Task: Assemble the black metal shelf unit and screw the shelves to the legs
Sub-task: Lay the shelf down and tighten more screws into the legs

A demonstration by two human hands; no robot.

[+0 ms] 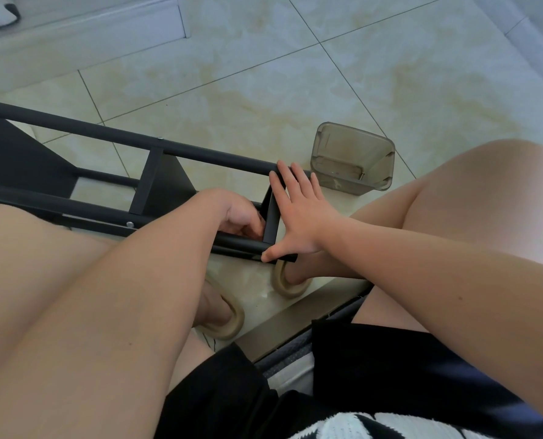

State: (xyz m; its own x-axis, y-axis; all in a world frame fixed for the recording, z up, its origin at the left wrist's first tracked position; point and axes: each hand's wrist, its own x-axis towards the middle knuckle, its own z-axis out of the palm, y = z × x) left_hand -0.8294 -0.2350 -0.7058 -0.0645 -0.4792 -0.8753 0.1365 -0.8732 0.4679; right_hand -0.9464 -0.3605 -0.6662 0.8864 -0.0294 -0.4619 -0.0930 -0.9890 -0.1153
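Both hands were on shelf unit [156,182], which lay sideways on the near floor [295,74]: right hand [298,213] pressed flat on its right end; left hand [238,213] curled inside frame, grasp unclear.

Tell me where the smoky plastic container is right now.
Head view, right of centre: the smoky plastic container stands on the tiled floor, just past the far leg of the black shelf unit, beyond the fingertips of the right hand.
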